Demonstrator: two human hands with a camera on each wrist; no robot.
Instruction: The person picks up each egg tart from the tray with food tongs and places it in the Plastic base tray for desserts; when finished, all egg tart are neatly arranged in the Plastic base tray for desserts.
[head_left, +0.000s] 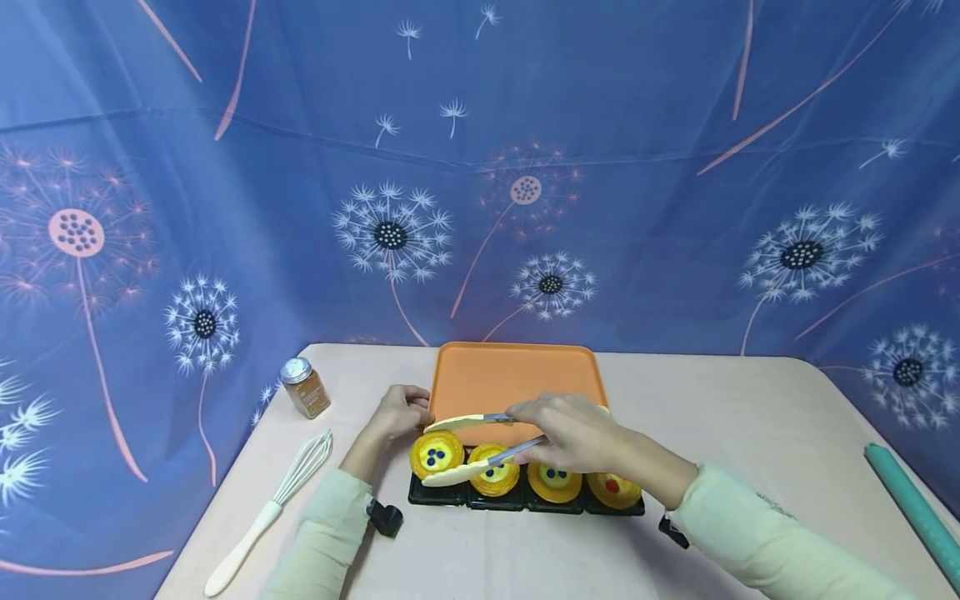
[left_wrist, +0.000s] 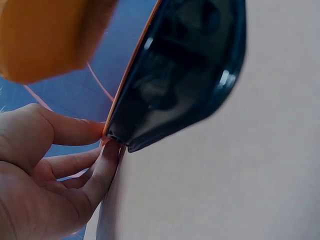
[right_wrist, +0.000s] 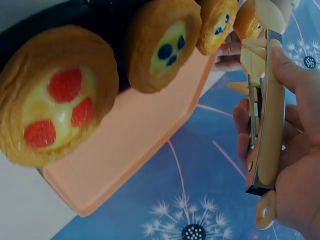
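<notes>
My right hand (head_left: 573,433) holds cream-tipped tongs (head_left: 517,451), their arms spread either side of the leftmost egg tart (head_left: 438,442). Three blue berries top this tart, which sits higher than the others, over the left end of a black plastic container (head_left: 438,494). Several other tarts stand in its compartments; the rightmost tart (right_wrist: 62,95) has red pieces on top. At the left, my left hand (head_left: 401,412) pinches the edge of an orange tray (head_left: 517,379), beside the container's corner. The left wrist view shows its thumb and fingers (left_wrist: 90,132) there.
A spice jar (head_left: 306,390) with a silver lid and a white whisk (head_left: 273,504) lie to the left on the pale tabletop (head_left: 697,400). A green roll (head_left: 911,508) lies at the far right edge. Behind hangs a blue dandelion cloth (head_left: 645,250).
</notes>
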